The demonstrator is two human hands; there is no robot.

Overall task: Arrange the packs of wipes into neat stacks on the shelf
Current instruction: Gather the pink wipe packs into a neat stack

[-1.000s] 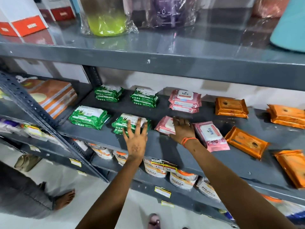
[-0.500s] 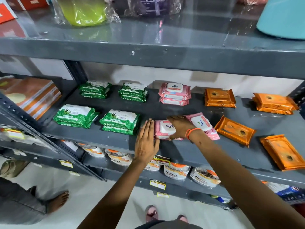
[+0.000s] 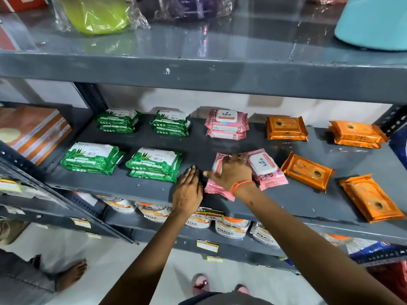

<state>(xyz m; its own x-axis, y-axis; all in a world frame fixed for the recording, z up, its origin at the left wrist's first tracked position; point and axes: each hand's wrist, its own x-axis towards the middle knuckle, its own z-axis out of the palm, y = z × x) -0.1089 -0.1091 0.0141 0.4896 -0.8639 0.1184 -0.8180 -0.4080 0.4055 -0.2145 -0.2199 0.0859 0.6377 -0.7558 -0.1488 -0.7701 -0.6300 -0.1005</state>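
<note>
Right hand (image 3: 231, 172) clamps down on a pink Kara wipes pack (image 3: 214, 186) at the front of the grey shelf (image 3: 308, 194), fingers curled over its top. A second pink pack (image 3: 267, 169) lies tilted, touching it at three o'clock. Left hand (image 3: 187, 192) rests flat and open on the shelf edge at nine o'clock, holding nothing. Stacked pink packs (image 3: 226, 124) wait at twelve o'clock. Green stacks (image 3: 154, 164) sit further at nine o'clock; loose orange packs (image 3: 307, 171) at three o'clock.

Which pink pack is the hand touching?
The front-left pink plastic wipes pack, under the right hand. The tilted pink pack beside it lies uncovered.
</note>
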